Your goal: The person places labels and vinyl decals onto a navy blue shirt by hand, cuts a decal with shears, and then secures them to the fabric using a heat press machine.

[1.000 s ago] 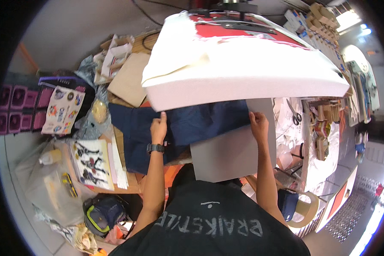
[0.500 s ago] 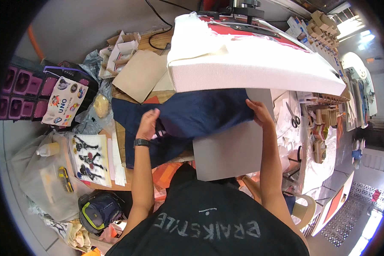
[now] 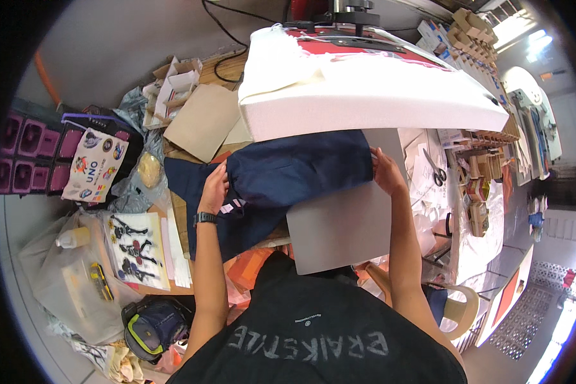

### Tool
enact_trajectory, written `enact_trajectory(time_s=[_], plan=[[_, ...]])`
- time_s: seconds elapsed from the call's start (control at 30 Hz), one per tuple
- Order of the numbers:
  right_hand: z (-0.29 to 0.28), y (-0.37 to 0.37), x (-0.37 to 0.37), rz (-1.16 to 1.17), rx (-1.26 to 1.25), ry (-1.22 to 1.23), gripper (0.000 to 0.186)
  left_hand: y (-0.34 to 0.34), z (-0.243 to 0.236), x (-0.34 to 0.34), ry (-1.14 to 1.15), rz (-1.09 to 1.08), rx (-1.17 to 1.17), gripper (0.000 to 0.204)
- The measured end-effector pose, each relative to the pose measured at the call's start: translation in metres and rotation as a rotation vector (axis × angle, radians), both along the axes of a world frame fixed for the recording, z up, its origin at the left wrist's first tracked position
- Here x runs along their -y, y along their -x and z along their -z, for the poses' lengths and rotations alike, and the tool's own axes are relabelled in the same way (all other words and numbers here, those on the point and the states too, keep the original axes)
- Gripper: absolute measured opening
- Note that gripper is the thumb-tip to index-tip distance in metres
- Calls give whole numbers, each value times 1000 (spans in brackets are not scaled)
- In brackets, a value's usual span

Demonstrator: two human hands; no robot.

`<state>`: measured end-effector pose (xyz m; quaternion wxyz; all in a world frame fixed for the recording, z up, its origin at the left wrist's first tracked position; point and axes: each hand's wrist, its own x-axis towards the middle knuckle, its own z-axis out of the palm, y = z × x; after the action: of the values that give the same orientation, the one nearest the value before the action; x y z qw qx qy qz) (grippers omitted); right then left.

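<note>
Both hands grip a navy fabric garment point(image 3: 301, 163): my left hand point(image 3: 216, 186) has closed fingers on its left part, beside a small pale label, and my right hand point(image 3: 384, 171) pinches its right edge. The fabric lies over a wooden table and the top of a smooth grey platen point(image 3: 339, 230). Just beyond it is a heat press head point(image 3: 342, 41) in red and black, with thick white padded cloth point(image 3: 371, 109) around it, whose front edge overhangs the fabric.
At left are brown paper point(image 3: 198, 121), purple bins point(image 3: 35, 144), printed sheets point(image 3: 134, 246) and a plastic bag point(image 3: 64, 275); below them, a backpack point(image 3: 147, 326). At right, scissors point(image 3: 435, 169) lie on papers beside small boxes point(image 3: 480, 192). A black cable point(image 3: 233, 51) runs behind the table.
My left hand has shifted left along the fabric and my right hand slightly upward. The upper part of the fabric has moved up, and the pale label shows more.
</note>
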<state>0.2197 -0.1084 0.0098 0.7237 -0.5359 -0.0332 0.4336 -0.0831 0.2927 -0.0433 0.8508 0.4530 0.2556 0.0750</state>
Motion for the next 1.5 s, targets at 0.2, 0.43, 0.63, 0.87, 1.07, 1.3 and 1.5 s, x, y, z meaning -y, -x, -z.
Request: enact_trajectory(time_s=[0.2,0.43,0.63,0.87,1.07,1.3,1.5], plan=[[2,37,25,-97,398,332,51,29,15,12,-214,370,-184,53],[-5,27,37,-36,535,460,46,43,-26,-12,-269,284,-203,35],[-19,49,39,-85,590,554,43,71,-48,-18,-393,374,-247,32],[-10,20,5,-296,454,834,57,25,33,-33,-828,9,-167,40],[10,6,-45,176,1132,952,47,-54,43,-5,-1246,322,-128,48],[5,-42,-76,-256,1239,956,29,-68,29,-35,-1010,252,-279,28],[8,1,-100,159,1763,1060,24,-111,-45,51,-1614,-100,-143,25]])
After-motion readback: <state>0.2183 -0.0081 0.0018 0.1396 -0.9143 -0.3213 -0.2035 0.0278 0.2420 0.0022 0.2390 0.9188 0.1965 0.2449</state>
